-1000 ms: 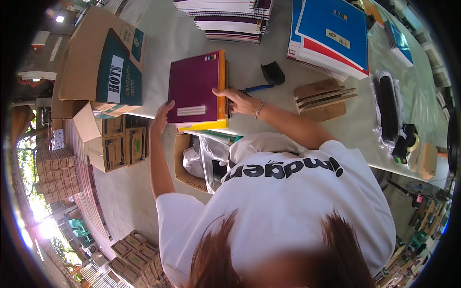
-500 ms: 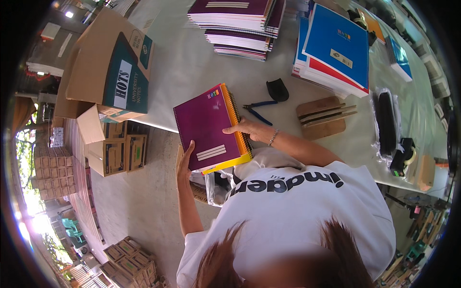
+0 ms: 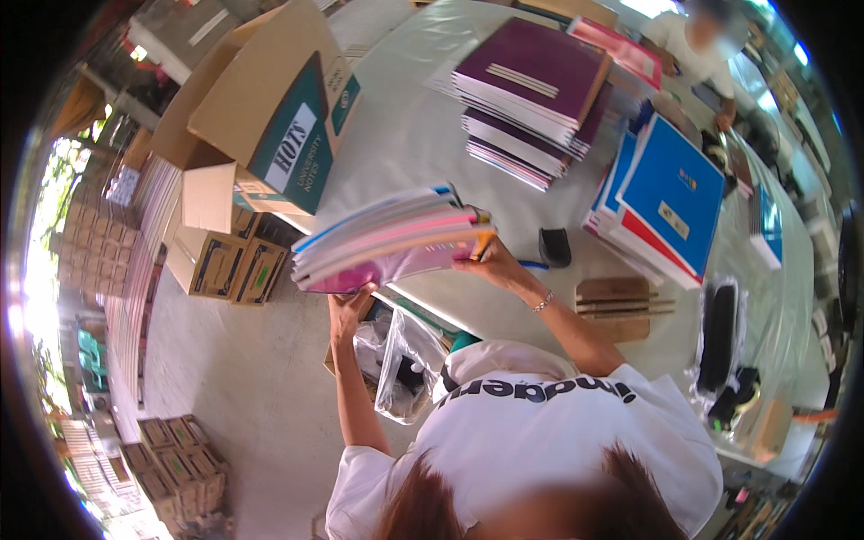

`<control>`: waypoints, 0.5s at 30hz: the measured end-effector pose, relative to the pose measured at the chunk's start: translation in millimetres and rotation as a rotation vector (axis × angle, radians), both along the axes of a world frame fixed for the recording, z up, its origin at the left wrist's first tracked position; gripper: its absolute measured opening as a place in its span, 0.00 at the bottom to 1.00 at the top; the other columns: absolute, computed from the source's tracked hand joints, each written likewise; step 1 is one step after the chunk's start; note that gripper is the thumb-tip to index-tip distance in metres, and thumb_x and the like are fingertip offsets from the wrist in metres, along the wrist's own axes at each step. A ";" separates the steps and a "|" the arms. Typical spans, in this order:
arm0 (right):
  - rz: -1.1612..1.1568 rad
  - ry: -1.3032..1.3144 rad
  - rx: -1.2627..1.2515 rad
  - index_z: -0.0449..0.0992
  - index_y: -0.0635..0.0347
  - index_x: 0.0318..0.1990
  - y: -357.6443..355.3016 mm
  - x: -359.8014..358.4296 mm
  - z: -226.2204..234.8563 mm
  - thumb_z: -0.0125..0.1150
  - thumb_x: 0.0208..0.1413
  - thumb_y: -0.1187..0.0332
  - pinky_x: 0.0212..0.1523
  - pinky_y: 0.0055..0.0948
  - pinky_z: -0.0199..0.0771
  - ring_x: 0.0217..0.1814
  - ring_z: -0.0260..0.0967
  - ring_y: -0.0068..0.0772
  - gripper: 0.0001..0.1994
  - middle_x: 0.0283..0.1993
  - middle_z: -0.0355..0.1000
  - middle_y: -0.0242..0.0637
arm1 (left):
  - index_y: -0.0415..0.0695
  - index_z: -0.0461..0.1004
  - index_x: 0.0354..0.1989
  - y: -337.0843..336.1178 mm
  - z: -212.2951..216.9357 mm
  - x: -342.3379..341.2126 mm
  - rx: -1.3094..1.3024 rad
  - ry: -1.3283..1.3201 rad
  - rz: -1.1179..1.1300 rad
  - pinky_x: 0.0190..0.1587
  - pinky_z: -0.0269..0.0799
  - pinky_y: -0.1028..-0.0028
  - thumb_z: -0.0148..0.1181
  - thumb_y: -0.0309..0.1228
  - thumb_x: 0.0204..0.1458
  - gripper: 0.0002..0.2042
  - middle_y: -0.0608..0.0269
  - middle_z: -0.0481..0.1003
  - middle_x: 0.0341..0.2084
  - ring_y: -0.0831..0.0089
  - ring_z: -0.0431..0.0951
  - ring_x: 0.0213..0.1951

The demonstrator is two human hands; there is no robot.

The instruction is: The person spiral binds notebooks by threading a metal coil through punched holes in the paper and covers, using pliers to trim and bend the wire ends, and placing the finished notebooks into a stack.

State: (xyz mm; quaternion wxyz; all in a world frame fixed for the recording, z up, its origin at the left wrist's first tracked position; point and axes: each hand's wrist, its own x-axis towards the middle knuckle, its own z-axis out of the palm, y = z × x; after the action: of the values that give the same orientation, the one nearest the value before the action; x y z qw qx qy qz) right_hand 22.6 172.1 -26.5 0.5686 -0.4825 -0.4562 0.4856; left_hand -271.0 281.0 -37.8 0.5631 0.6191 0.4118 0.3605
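Note:
Both my hands hold a stack of spiral notebooks [image 3: 387,241], tipped so that its page edges face up and its purple cover faces me. My left hand [image 3: 349,312] is closed on the lower left corner. With fingers wrapped round it, my right hand [image 3: 497,268] grips the right end by the yellow cover. The stack is over the table's front edge, slightly blurred. Just right of my right hand, a blue handle of the pliers [image 3: 534,265] shows; the rest is hidden. Beside it sits a small black holder [image 3: 554,247].
Purple notebooks [image 3: 531,67] and blue notebooks [image 3: 670,202] are piled on the table [image 3: 405,108]. An open carton [image 3: 252,108] stands at left. A wooden block [image 3: 614,309] and black brush-like item [image 3: 718,337] lie right. Below is a plastic-lined box [image 3: 405,369]. A person [image 3: 697,45] is across the table.
The notebooks have gone from purple cover up to tipped with page edges showing. Both hands have shifted their grip. My view has turned, and a person now shows at the far right.

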 end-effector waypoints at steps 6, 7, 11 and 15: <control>-0.050 -0.172 0.081 0.45 0.51 0.68 21.6 7.4 -30.7 0.66 0.48 0.80 0.64 0.33 0.60 0.70 0.49 0.32 0.43 0.64 0.53 0.36 | 0.42 0.74 0.47 21.9 -27.1 16.2 0.051 0.096 -0.103 0.51 0.70 0.69 0.71 0.27 0.42 0.21 0.63 0.75 0.44 0.67 0.73 0.46; 0.000 -0.147 0.010 0.46 0.52 0.68 27.5 10.1 -33.4 0.65 0.48 0.80 0.65 0.33 0.59 0.69 0.50 0.32 0.43 0.64 0.54 0.36 | 0.43 0.74 0.48 25.1 -32.2 18.6 0.020 0.055 -0.095 0.51 0.69 0.69 0.71 0.27 0.42 0.21 0.63 0.75 0.45 0.66 0.73 0.46; 0.052 -0.030 -0.102 0.46 0.53 0.68 46.8 21.1 -28.6 0.64 0.50 0.78 0.66 0.32 0.56 0.67 0.53 0.30 0.41 0.61 0.57 0.34 | 0.41 0.73 0.46 32.1 -22.9 35.6 -0.140 -0.152 0.014 0.47 0.70 0.70 0.73 0.26 0.40 0.23 0.64 0.76 0.39 0.70 0.76 0.41; 0.046 0.043 -0.026 0.45 0.53 0.68 49.2 30.5 8.0 0.63 0.51 0.76 0.66 0.30 0.56 0.67 0.53 0.29 0.40 0.61 0.57 0.34 | 0.40 0.73 0.46 20.6 17.8 54.2 -0.094 -0.173 0.109 0.46 0.71 0.72 0.75 0.27 0.38 0.24 0.64 0.77 0.37 0.73 0.76 0.39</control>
State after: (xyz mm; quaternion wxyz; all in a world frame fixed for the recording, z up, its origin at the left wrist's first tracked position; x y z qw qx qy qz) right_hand 53.2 221.3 -18.4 0.5606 -0.4688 -0.4484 0.5147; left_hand -216.7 301.6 -20.0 0.6047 0.5353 0.4111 0.4229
